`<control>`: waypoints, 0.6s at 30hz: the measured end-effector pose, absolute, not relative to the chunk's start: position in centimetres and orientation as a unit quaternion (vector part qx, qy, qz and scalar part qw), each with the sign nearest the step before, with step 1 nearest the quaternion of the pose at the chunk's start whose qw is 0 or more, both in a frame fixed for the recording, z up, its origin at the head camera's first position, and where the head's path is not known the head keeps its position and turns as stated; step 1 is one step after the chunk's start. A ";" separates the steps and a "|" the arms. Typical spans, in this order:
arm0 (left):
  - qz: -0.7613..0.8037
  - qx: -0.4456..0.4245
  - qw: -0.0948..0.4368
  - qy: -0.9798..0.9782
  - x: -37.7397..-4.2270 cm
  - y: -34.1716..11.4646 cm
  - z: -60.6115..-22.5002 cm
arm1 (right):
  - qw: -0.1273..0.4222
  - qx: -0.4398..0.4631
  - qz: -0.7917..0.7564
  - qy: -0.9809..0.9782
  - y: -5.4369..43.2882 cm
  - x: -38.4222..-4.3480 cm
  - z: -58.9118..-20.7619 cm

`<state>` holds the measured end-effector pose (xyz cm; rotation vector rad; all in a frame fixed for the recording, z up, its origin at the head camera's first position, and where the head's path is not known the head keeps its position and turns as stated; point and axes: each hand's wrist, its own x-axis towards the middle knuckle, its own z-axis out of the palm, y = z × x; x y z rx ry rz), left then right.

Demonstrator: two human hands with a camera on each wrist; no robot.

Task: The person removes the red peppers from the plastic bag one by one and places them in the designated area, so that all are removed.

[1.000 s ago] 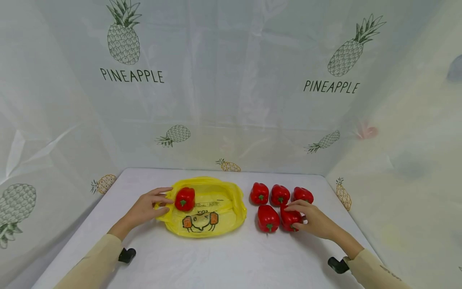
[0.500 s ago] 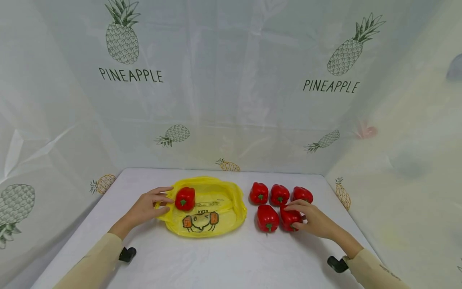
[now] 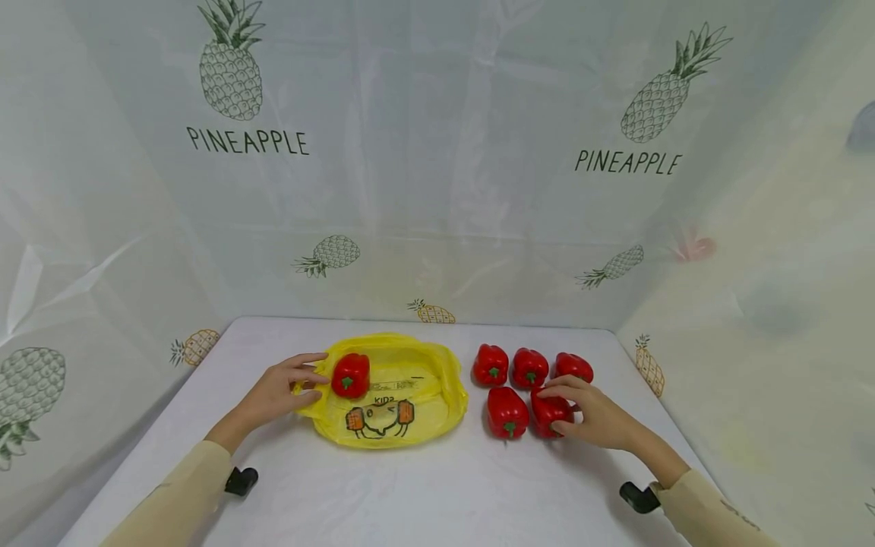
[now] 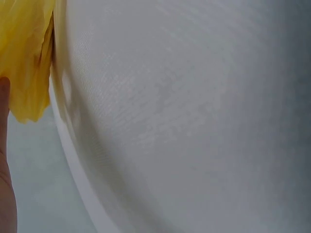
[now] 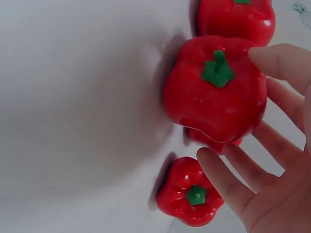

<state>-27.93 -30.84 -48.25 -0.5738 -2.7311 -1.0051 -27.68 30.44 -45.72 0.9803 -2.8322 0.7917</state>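
My left hand (image 3: 279,391) touches the left edge of a yellow plastic bag (image 3: 424,429), fingers spread and fairly straight. The bag lies open on the table, with a cartoon face printed on it. Inside its left part sits a red bell pepper (image 3: 350,376) with a green stem. In the left wrist view, the thumb (image 4: 4,107) meets the bag's gathered edge (image 4: 31,73). My right hand (image 3: 598,416) holds another bell pepper (image 5: 214,97) at the right, thumb on its near side and fingers round its far side; the little finger stands off. That pepper rests on the table.
Beside the held pepper lies another red bell pepper (image 3: 507,414). Behind them are a left pepper (image 3: 491,366), a middle pepper (image 3: 529,370) and a right pepper (image 3: 574,368). All stand on a white table (image 3: 431,494), with a pineapple-printed sheet (image 3: 437,167) hanging behind and at both sides.
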 end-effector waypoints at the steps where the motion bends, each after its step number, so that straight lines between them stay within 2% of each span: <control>1: -0.338 -0.194 0.088 -0.917 -27.9 -30.8 -48.3 | 0.024 0.316 0.255 -0.914 30.4 -27.7 -45.6; 18: -0.333 -0.198 0.094 -0.917 -28.3 -31.0 -48.8 | 0.061 0.330 0.254 -0.907 27.8 -28.3 -43.0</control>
